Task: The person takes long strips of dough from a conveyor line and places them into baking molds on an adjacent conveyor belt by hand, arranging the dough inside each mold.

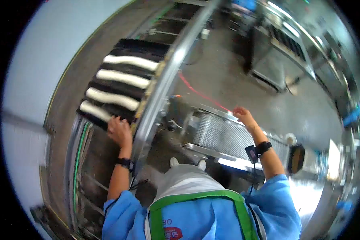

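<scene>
Four long white strips, the nearest one (95, 111) among them, lie in the grooves of a black tray (142, 46) on the left line. My left hand (120, 130) is at the near end of the tray, by the right end of the nearest strip; its fingers are bent down, and whether they grip anything is hidden. Over the far edge of a metal mesh conveyor (224, 134) on the right is my right hand (242, 114), raised with its fingers partly curled. Blur hides whether it holds anything.
A metal rail (160, 88) runs along the right side of the black tray. At the upper right stands a steel cart (274, 60) with dark trays on top. A red line (200, 94) crosses the floor beyond the mesh conveyor.
</scene>
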`<state>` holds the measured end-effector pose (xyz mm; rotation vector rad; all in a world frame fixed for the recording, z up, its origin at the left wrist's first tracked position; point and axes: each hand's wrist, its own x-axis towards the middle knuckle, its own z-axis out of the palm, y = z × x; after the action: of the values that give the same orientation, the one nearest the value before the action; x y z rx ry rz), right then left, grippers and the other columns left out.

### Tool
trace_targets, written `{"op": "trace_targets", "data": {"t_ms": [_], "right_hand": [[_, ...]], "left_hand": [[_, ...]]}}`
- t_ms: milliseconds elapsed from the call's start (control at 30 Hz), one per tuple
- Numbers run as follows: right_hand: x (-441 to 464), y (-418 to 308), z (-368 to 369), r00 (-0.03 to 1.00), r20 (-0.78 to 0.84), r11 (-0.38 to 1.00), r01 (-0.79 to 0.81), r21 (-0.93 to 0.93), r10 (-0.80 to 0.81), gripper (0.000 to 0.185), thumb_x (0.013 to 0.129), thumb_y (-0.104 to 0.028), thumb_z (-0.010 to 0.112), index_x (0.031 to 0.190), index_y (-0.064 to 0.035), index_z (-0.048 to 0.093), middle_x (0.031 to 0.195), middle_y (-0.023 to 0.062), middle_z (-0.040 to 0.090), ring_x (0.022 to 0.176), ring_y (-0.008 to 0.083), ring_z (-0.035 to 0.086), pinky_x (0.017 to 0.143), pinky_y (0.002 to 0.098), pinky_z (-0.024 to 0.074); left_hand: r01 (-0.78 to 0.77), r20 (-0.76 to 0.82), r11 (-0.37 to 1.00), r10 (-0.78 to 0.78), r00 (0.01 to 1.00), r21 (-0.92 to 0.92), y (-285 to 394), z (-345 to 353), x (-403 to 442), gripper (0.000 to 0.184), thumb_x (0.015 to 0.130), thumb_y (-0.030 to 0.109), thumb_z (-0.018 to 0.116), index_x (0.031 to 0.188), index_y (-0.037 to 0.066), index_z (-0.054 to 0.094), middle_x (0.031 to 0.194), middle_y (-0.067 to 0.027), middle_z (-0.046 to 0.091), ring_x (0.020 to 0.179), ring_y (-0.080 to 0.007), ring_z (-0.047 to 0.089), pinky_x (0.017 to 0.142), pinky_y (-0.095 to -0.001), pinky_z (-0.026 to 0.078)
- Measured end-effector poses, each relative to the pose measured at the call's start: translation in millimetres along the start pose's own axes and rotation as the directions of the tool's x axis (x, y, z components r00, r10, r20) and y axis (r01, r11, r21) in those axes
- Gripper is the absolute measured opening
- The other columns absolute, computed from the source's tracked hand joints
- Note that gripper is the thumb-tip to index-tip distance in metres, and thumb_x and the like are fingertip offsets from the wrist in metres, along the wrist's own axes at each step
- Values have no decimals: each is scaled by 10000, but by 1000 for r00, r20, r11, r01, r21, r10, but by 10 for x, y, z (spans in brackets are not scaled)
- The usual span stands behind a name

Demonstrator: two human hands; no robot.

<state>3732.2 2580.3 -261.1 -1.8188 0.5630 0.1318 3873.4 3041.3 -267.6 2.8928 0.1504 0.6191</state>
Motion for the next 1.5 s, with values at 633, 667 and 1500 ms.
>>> {"op": "trace_targets", "data": {"t_ms": [633,667,1500], "right_hand": [[-2094,1639,-1393,752,-638,465,-630,-622,165,462,640,-176,621,1071,-178,455,1056,94,406,1010,299,400,752,454,415],[-2114,1735,-1419,759,-631,468,-621,-629,161,462,640,-176,621,1071,-178,455,1056,94,406,1010,299,400,752,454,415],[-1686,-2027,-1795,794,-481,892,448,52,-371,312,759,-179,538,1020,-28,460,877,19,506,778,96,497,644,216,403]], "left_hand": [[-158,19,973,157,987,168,-200,280,292,315,868,331,344,1008,97,502,1059,-75,500,989,-256,447,806,-393,354],[-180,9,976,180,984,126,-227,253,290,298,854,337,363,996,122,513,1064,-55,500,991,-246,447,816,-389,349],[-125,-146,988,112,983,-86,51,-210,221,198,790,184,474,941,60,506,1102,-103,449,1079,-269,367,889,-400,267]]}}
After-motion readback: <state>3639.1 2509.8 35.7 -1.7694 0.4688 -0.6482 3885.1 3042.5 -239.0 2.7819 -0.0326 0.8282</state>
